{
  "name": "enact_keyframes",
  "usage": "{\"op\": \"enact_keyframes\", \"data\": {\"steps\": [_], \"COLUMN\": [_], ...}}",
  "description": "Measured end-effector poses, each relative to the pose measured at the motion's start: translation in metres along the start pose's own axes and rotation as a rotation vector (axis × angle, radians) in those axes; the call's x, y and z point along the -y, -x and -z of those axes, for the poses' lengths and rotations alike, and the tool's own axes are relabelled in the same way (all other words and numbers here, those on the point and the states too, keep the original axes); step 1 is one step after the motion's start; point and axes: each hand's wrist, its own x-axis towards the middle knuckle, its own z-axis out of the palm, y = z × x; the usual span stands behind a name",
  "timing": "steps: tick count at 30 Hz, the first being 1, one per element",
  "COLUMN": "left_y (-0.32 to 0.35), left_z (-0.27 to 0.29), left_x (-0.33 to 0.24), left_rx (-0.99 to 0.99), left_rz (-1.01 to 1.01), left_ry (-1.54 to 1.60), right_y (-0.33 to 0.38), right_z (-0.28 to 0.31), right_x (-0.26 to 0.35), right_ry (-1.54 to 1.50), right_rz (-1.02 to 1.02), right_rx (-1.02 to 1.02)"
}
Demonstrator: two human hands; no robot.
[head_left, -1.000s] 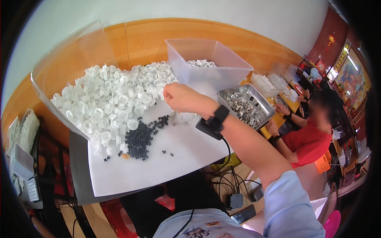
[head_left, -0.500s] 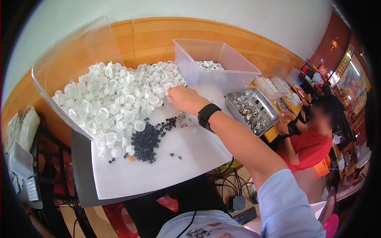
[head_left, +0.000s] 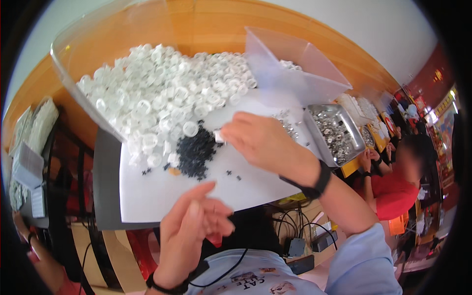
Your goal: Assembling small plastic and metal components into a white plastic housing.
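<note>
Right hand (head_left: 260, 141) pinching white part (head_left: 219, 137); left hand (head_left: 189, 228) released. Fingertip slip could drop it into the black pieces (head_left: 194, 153).

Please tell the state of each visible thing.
Left hand: open, fingers loosely curled
Right hand: pinching small white plastic piece
White ring-shaped plastic parts: loosely heaped
Black cross-shaped pieces: piled, a few scattered
Large clear bin: open, parts spilling out
Translucent box: open, white parts inside
Metal tray: open, containing small metal parts
</note>
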Motion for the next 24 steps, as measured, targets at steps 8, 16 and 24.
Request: {"op": "enact_keyframes", "data": {"steps": [8,16,24], "left_y": [-0.027,-0.034,-0.042], "left_z": [0.010,0.005,0.006], "left_x": [0.024,0.036,0.042], "left_rx": [0.115,0.016,0.000], "left_rz": [0.019,-0.052,-0.090], "left_ry": [0.294,0.276,0.227], "right_y": [0.043,0.062,0.068], "right_z": [0.003,0.007,0.032], "right_x": [0.060,0.052,-0.001], "right_ry": [-0.053,-0.564,-0.736], "right_rz": [0.248,-0.343,-0.751], "right_rx": [-0.067,0.044,0.067]}}
